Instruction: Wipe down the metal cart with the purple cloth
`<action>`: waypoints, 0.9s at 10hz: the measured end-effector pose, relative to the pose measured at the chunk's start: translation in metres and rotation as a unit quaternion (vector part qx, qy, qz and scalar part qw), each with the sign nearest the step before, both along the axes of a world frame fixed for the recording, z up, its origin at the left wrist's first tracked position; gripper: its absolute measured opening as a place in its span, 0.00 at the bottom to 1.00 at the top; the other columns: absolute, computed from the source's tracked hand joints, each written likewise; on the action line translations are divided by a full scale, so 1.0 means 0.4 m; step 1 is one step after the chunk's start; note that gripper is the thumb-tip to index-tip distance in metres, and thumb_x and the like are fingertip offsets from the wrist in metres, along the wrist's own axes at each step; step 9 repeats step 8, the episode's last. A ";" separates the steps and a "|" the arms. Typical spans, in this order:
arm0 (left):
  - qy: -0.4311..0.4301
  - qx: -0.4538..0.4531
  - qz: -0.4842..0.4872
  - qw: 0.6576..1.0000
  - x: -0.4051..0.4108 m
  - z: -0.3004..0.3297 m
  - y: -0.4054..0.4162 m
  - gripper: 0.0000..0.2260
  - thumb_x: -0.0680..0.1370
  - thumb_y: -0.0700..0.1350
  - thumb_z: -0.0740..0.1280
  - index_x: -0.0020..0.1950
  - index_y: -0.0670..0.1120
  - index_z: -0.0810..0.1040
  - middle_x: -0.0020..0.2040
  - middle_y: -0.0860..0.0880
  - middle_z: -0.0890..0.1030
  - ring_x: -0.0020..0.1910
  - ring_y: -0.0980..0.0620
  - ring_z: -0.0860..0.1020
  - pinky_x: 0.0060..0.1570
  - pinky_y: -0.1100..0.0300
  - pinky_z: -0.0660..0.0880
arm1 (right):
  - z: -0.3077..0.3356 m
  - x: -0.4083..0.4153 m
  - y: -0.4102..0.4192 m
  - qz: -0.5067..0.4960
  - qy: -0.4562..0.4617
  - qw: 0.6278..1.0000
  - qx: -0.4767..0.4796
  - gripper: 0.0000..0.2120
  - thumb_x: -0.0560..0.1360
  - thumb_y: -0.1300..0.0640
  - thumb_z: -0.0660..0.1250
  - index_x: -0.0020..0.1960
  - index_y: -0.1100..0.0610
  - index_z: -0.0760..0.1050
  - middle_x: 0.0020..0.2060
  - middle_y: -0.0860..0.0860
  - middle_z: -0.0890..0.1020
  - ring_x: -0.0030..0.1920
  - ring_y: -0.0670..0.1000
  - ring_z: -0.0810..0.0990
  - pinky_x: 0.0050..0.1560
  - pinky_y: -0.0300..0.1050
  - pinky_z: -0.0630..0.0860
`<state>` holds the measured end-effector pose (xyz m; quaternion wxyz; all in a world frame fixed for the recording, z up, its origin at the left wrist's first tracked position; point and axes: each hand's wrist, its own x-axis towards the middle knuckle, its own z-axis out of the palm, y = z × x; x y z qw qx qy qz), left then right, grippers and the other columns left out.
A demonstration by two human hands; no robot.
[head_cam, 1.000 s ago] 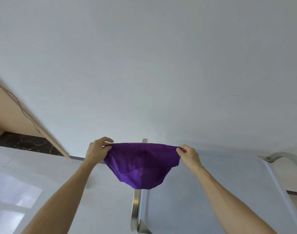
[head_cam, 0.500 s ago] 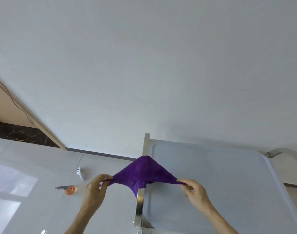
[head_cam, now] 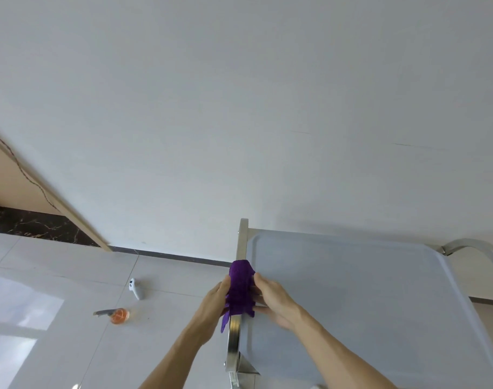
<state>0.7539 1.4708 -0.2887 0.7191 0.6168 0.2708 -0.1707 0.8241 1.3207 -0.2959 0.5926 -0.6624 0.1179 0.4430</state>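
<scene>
Tiled floor point(head_cam: 71, 346) — white controller point(head_cam: 135, 288), orange-capped bottle point(head_cam: 119, 315), metal cart point(head_cam: 352, 304).

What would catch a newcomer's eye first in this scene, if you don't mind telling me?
The purple cloth stands out, draped over the left side rail of the metal cart, with the left hand and the right hand pressing it from either side. On the tiled floor at left lie a small orange object and a white device.
</scene>
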 end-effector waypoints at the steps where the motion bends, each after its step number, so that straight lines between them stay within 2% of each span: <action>1: -0.008 -0.009 0.005 1.000 0.017 0.005 -0.019 0.20 0.84 0.55 0.51 0.61 0.47 0.79 0.51 0.46 0.86 0.50 0.47 0.84 0.44 0.61 0.79 | 0.000 -0.007 0.052 -0.031 0.040 0.998 0.024 0.22 0.84 0.45 0.54 0.57 0.59 0.79 0.44 0.52 0.87 0.44 0.52 0.85 0.51 0.50 0.81; 2: 0.004 0.004 0.004 1.000 0.046 0.005 -0.016 0.19 0.85 0.54 0.52 0.63 0.48 0.78 0.53 0.48 0.85 0.52 0.51 0.83 0.48 0.61 0.77 | 0.004 0.013 0.076 -0.065 0.047 0.997 0.013 0.21 0.84 0.45 0.54 0.56 0.58 0.79 0.44 0.53 0.86 0.43 0.52 0.85 0.46 0.46 0.83; 3: 0.010 0.009 -0.003 1.000 0.071 0.006 -0.018 0.18 0.85 0.53 0.52 0.65 0.48 0.75 0.54 0.48 0.84 0.52 0.52 0.83 0.46 0.62 0.76 | 0.004 0.042 0.086 -0.071 0.031 0.997 -0.008 0.21 0.83 0.45 0.53 0.58 0.58 0.79 0.50 0.56 0.85 0.47 0.53 0.84 0.43 0.44 0.82; 4: 0.010 0.030 -0.007 0.999 0.086 0.004 -0.020 0.16 0.85 0.52 0.52 0.67 0.49 0.73 0.54 0.49 0.83 0.50 0.52 0.82 0.45 0.61 0.77 | 0.011 0.054 0.093 -0.050 0.002 0.998 -0.024 0.19 0.82 0.47 0.53 0.56 0.56 0.79 0.49 0.55 0.84 0.44 0.51 0.83 0.40 0.41 0.80; 5: -0.006 0.117 -0.007 0.993 0.074 -0.001 -0.022 0.17 0.82 0.50 0.58 0.70 0.48 0.69 0.61 0.45 0.78 0.56 0.46 0.81 0.52 0.55 0.79 | 0.016 0.046 0.072 -0.008 -0.040 0.998 -0.037 0.20 0.81 0.48 0.52 0.56 0.57 0.79 0.48 0.56 0.83 0.45 0.53 0.81 0.47 0.45 0.79; 6: -0.048 0.230 0.039 0.971 0.021 -0.007 -0.035 0.16 0.81 0.47 0.62 0.68 0.48 0.71 0.64 0.49 0.74 0.61 0.47 0.76 0.61 0.50 0.75 | 0.004 0.022 -0.010 0.027 -0.102 0.992 -0.076 0.23 0.81 0.47 0.53 0.62 0.65 0.72 0.53 0.63 0.80 0.53 0.61 0.81 0.53 0.47 0.77; 7: -0.114 0.272 0.095 0.951 -0.048 -0.007 -0.075 0.09 0.80 0.40 0.62 0.58 0.51 0.77 0.59 0.51 0.79 0.57 0.51 0.78 0.56 0.54 0.76 | -0.009 -0.024 -0.139 0.017 -0.133 0.985 -0.105 0.14 0.82 0.49 0.57 0.59 0.56 0.75 0.56 0.55 0.80 0.52 0.51 0.82 0.48 0.43 0.78; 8: -0.161 0.318 0.113 0.928 -0.103 0.010 -0.132 0.12 0.80 0.37 0.64 0.53 0.55 0.77 0.56 0.49 0.78 0.53 0.55 0.78 0.49 0.66 0.72 | -0.010 -0.076 -0.278 -0.006 -0.155 0.981 -0.114 0.08 0.82 0.52 0.61 0.56 0.51 0.76 0.55 0.50 0.81 0.48 0.48 0.83 0.49 0.43 0.78; 9: -0.161 0.318 0.113 0.928 -0.103 0.010 -0.132 0.12 0.80 0.37 0.64 0.53 0.55 0.77 0.56 0.49 0.78 0.53 0.55 0.78 0.49 0.66 0.72 | -0.010 -0.076 -0.278 -0.006 -0.155 0.981 -0.114 0.08 0.82 0.52 0.61 0.56 0.51 0.76 0.55 0.50 0.81 0.48 0.48 0.83 0.49 0.43 0.78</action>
